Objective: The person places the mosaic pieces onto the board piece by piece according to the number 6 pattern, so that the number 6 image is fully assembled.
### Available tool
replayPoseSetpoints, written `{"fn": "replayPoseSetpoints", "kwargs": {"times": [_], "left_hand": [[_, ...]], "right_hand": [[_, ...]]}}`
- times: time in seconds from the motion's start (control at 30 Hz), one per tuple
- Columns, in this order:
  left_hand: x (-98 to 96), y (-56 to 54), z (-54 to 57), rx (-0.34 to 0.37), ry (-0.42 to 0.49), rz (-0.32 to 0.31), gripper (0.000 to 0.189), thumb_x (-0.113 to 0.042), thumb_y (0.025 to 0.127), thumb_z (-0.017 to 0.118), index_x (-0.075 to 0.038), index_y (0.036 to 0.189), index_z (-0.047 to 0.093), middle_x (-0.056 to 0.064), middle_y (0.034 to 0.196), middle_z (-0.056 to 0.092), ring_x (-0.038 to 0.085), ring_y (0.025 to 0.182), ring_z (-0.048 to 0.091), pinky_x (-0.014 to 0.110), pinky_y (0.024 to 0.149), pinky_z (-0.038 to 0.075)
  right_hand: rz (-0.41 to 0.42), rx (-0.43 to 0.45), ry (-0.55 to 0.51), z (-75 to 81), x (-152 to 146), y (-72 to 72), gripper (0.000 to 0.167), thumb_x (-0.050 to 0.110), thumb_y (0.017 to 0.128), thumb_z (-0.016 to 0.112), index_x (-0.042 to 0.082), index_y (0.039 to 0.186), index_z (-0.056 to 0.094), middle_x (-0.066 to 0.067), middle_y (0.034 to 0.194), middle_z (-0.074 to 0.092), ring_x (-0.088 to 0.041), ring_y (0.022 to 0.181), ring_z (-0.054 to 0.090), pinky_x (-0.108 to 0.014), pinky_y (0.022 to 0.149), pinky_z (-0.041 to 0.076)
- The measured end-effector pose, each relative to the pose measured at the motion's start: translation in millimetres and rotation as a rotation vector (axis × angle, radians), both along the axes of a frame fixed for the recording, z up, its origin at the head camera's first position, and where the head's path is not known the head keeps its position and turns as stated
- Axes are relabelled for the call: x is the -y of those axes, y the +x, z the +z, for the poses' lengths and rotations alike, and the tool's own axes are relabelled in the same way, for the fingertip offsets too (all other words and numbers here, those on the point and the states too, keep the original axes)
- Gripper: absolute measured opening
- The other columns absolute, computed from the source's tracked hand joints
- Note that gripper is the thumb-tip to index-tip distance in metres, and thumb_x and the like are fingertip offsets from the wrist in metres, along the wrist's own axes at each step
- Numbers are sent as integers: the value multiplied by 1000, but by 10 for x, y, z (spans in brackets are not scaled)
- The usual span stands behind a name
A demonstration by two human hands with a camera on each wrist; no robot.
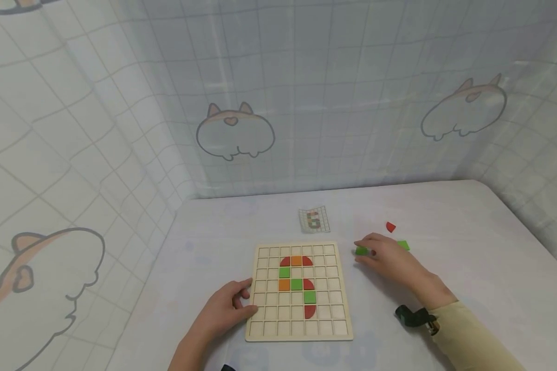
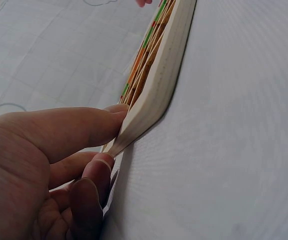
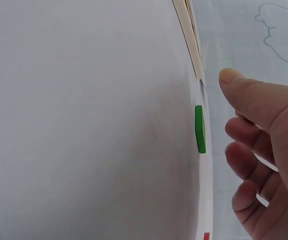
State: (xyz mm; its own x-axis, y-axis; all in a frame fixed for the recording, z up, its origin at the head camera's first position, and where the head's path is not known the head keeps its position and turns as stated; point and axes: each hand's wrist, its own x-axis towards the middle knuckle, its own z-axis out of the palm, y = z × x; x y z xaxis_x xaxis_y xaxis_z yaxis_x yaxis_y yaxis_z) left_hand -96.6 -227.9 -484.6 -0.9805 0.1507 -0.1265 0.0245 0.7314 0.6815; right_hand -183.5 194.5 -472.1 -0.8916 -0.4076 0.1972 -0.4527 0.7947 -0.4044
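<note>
A square wooden grid board (image 1: 269, 327) lies on the table, red, orange and green tiles forming a curved figure in its cells. My left hand (image 1: 225, 309) holds its left edge; in the left wrist view the thumb (image 2: 83, 132) touches the rim and curled fingers sit below it. Right of the board, my right hand (image 1: 390, 260) hovers with thumb and forefinger apart around a green tile (image 1: 361, 251). Nothing is gripped by its fingers in the right wrist view, where a green tile (image 3: 200, 129) stands clear of the thumb (image 3: 254, 95).
Another green tile (image 1: 403, 245) is partly hidden behind the right hand. A red quarter-round tile (image 1: 390, 226) lies farther back. Behind the board rests a small printed pattern sheet (image 1: 313, 220). Patterned cloth walls (image 1: 334, 103) rise at the back and sides.
</note>
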Motion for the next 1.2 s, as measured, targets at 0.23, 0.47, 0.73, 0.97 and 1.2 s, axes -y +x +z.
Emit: {"fn": "replayPoseSetpoints", "kwargs": {"times": [0.23, 0.47, 0.73, 0.97, 1.2], "left_hand": [[-7, -2, 3, 0, -9, -1, 71, -34, 77, 85, -8, 138, 59, -7, 93, 55, 12, 70, 50, 26, 59, 42], [-12, -2, 2, 5, -7, -2, 72, -35, 76, 85, -8, 138, 59, -7, 93, 55, 13, 71, 50, 26, 58, 42], [1, -2, 1, -12, -18, -14, 71, -35, 77, 85, -8, 137, 59, -8, 93, 55, 11, 69, 50, 26, 58, 42], [6, 2, 10, -16, -13, -19, 71, -35, 78, 84, -7, 138, 59, -8, 93, 55, 11, 70, 50, 26, 59, 42], [-3, 15, 27, 6, 27, -10, 72, -34, 78, 84, -7, 139, 57, -6, 95, 55, 12, 73, 51, 27, 60, 43]], "right_hand": [[-19, -16, 9, -23, -63, -59, 43, 25, 81, 83, 5, 118, 71, -4, 112, 65, -16, 92, 62, -40, 82, 52], [-34, 43, 32, -28, -94, -99, 42, 26, 82, 83, 4, 115, 72, -4, 107, 65, -22, 98, 63, -44, 86, 51], [-18, 49, 49, -37, -81, -119, 25, 24, 83, 82, 9, 103, 76, 1, 96, 63, -17, 89, 62, -39, 80, 52], [-17, 43, 64, -25, -54, -112, 18, 24, 84, 81, 11, 97, 77, 3, 94, 63, -16, 88, 62, -38, 79, 52], [-18, 30, 76, -31, -44, -119, 18, 24, 83, 81, 11, 95, 77, 4, 91, 62, -13, 84, 60, -36, 76, 51]]}}
